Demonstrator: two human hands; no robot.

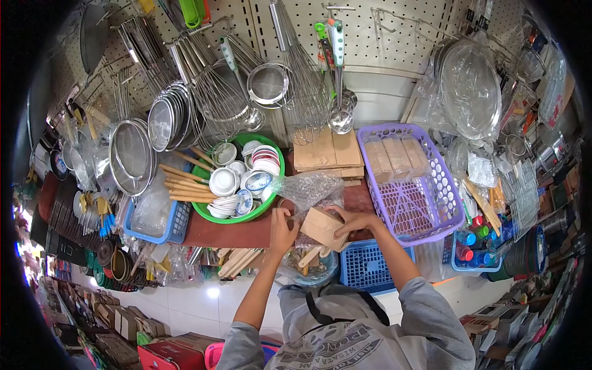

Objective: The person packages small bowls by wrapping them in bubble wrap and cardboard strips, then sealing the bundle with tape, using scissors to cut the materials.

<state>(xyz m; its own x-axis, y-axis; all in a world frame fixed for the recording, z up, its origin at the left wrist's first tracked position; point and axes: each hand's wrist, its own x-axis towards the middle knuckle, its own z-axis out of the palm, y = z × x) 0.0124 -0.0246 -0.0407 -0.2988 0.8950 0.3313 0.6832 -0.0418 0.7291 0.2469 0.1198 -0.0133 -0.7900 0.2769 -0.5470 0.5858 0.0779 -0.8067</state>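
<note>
My right hand (pixel 351 223) grips a small brown cardboard box (pixel 322 227) by its right side, over the front edge of the red-brown shelf. To the left of the box, my left hand (pixel 282 229) has its fingers curled together. What they hold, if anything, is too small to make out. Just behind both hands lies a clear plastic bag (pixel 310 189) with small greyish contents. Flattened cardboard (pixel 327 151) is stacked behind that bag.
Left stands a green basin (pixel 280 161) of small bowls and wooden rolling pins. A purple basket (pixel 453 185) holding wrapped brown blocks is at right. Whisks (pixel 302 86) and strainers (pixel 161 123) hang above. Below the shelf edge sits a blue basket (pixel 370 265).
</note>
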